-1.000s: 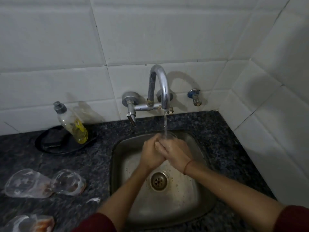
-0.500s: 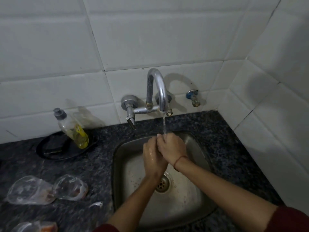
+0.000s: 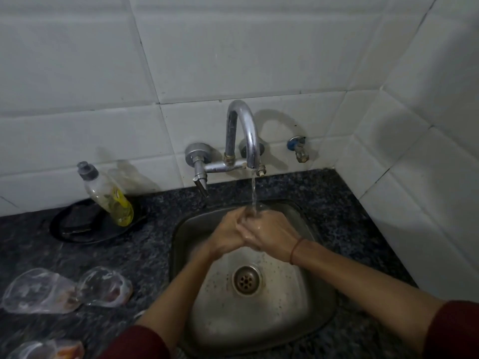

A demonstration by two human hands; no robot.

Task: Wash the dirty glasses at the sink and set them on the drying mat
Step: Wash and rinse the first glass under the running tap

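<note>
A steel sink (image 3: 305,320) is set into the dark speckled tabletop (image 3: 145,255) toward its back right corner, where two white tiled walls (image 3: 233,47) meet. A curved tap (image 3: 243,130) comes off the back wall above the sink's far rim, and a thin stream of water (image 3: 254,193) falls from it. A small blue-capped valve (image 3: 298,149) sits on the wall just to the tap's right.

The left hand (image 3: 228,234) and right hand (image 3: 272,234) meet over the back half of the sink, right under the stream. Their fingers are curled and locked into each other, and nothing shows between them. A thin red band (image 3: 295,251) circles the right wrist. Both forearms reach in from the near edge, crossing the sink's left and right rims, and dark red sleeves cover the arms at the bottom. The drain (image 3: 246,281) lies bare below the hands.

Near the tabletop's back edge, left of the sink, a soap bottle (image 3: 108,195) with yellow liquid leans in a black dish (image 3: 77,229).

Two glasses (image 3: 39,291) lie on their sides by the left edge, well apart from the sink. They touch end to end, with their long axes running left to right. Reddish smears show inside them, and it is unclear which end is the mouth. A third glass (image 3: 44,349) lies at the near left corner, partly cut off.
</note>
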